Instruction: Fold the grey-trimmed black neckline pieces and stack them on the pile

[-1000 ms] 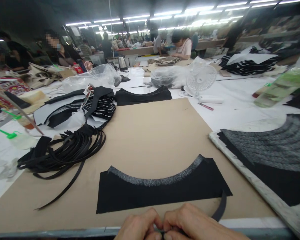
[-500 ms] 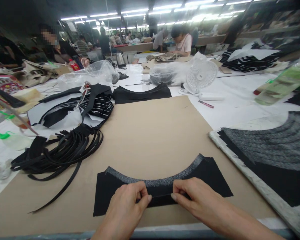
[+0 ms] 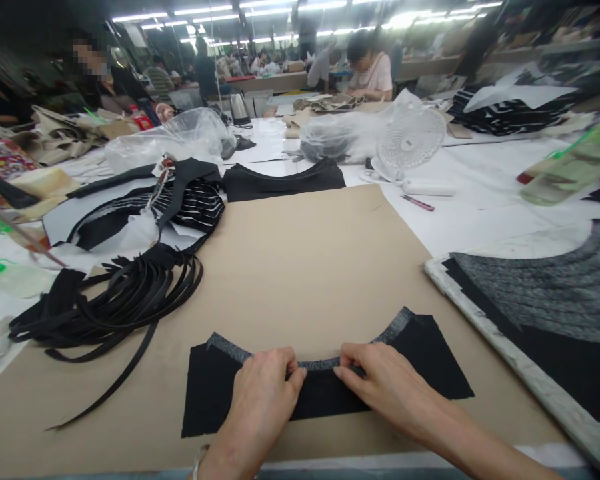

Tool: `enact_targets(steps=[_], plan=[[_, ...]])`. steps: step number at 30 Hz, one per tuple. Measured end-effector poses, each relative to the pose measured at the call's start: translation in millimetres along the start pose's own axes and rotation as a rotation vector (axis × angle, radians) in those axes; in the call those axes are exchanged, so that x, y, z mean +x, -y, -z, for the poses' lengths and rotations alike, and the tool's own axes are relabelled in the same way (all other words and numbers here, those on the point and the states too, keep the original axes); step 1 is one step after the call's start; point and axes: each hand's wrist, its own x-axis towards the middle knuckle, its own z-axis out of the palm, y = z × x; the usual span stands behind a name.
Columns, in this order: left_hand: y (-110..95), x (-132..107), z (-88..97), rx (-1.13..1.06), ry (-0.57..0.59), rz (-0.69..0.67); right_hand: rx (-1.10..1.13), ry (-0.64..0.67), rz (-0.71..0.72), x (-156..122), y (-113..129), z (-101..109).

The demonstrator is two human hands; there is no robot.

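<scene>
One black panel (image 3: 325, 398) lies crosswise, concave edge (image 3: 320, 365) away.

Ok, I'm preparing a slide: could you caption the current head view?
Left hand and right hand at the speckled, curved edge of a black panel on a tan sheet.

a busy workshop, this: tube lights (image 3: 323, 6) blazing overhead, people (image 3: 380, 75) beyond, black strips (image 3: 130, 307) and a striped stack (image 3: 505, 119) crowding the long bench (image 3: 480, 223)!
</scene>
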Motion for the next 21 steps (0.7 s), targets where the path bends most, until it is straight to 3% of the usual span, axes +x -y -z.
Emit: enact_targets(steps=[21], plan=[[-2.0, 2.9, 0.2, 0.042, 0.015, 0.010, -0.061, -0.010, 0.019, 1.9, -0.9, -5.7]])
